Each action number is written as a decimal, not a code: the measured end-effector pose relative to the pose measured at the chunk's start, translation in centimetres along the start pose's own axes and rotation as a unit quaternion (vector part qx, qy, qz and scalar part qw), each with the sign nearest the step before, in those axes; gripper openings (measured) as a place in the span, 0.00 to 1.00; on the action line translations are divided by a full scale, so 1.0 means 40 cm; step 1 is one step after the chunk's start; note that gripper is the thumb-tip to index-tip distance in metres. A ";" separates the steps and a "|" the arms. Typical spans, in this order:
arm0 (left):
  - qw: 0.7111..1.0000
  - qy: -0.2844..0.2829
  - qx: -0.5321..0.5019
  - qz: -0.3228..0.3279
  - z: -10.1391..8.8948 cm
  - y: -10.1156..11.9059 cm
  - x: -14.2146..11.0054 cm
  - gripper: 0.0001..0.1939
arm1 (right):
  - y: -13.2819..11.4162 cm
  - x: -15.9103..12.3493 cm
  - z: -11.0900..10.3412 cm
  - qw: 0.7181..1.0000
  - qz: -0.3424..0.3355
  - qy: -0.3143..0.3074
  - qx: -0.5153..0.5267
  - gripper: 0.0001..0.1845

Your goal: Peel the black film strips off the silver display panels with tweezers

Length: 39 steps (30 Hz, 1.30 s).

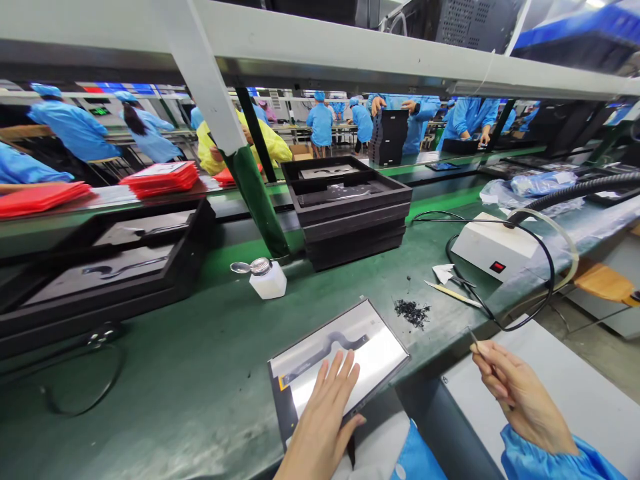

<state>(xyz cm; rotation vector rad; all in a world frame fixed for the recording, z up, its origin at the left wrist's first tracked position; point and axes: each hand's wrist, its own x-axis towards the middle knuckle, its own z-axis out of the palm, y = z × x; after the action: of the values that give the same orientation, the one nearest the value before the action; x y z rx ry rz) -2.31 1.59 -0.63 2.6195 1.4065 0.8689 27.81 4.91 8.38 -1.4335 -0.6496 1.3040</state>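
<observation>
A flat display panel (385, 340) with a shiny silver back lies at the front edge of the green bench. A dark ribbon cable (327, 347) curves across it, with an orange-edged end at the left. My left hand (327, 407) rests on the panel, fingers stretched out and thumb near its lower edge. To the right, beyond the bench edge, my right hand (520, 393) is closed in a pinch on a thin pointed metal tool (472, 335). Only its tip shows, pointing up and away from the panel; the rest is hidden in my fingers.
Dark scraps (411, 313), a yellow-handled blade (455, 293) and a white dispenser bottle (269, 280) with its lid up lie beyond the panel. Black trays (355, 230) stand behind. A white box (493, 247) with hose and cables is at right. Co-workers (320, 123) sit across.
</observation>
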 end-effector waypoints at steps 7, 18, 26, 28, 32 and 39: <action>1.000 -0.011 -0.001 0.004 -0.006 0.000 0.001 0.32 | -0.036 0.011 -0.026 0.999 -0.010 0.045 0.018 0.32; 0.998 -0.027 0.049 -0.003 -0.021 0.019 0.005 0.34 | -0.017 0.018 -0.012 0.963 -0.178 0.024 -0.203 0.27; 0.986 -0.036 0.130 0.094 -0.135 0.037 0.138 0.28 | 0.051 0.070 0.038 0.799 -0.376 0.016 -0.468 0.18; 0.991 -0.058 0.064 0.101 -0.159 0.045 0.214 0.18 | 0.056 0.074 0.048 0.765 -0.417 0.017 -0.491 0.18; 0.993 -0.096 -0.071 0.008 -0.134 0.064 0.363 0.07 | 0.059 0.072 0.061 0.722 -0.473 0.015 -0.504 0.19; 0.987 -0.133 -0.085 -0.009 -0.038 0.082 0.477 0.05 | 0.055 0.062 0.069 0.721 -0.497 -0.010 -0.483 0.17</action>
<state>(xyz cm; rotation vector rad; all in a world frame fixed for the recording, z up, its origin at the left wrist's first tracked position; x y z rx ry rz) 7.61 14.21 10.27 2.4797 1.2298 0.5807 25.34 7.34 5.82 -1.4045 -1.9664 0.0198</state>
